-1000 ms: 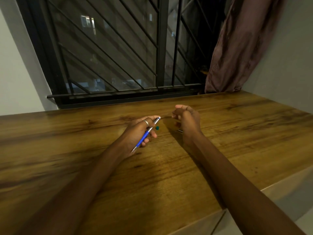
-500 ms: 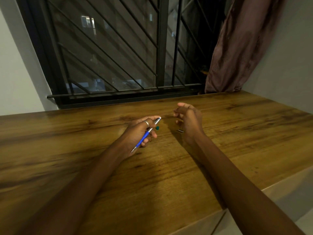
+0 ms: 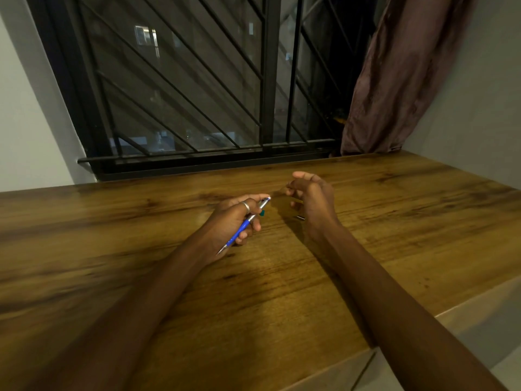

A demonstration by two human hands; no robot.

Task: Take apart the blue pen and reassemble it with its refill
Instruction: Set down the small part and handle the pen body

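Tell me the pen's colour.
The slim pen is blue, with silver metal ends; head view.

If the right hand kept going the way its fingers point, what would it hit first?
Likely the silver upper end of the blue pen gripped by the left hand; the right hand points left toward it, though depth is unclear.

One view only: wide-angle head cam is looking fwd and down, at close range, across the wooden table (image 3: 253, 306). It is facing the barred window (image 3: 197, 94) at the far edge, w/ the curtain (image 3: 400, 80) sitting upper right.
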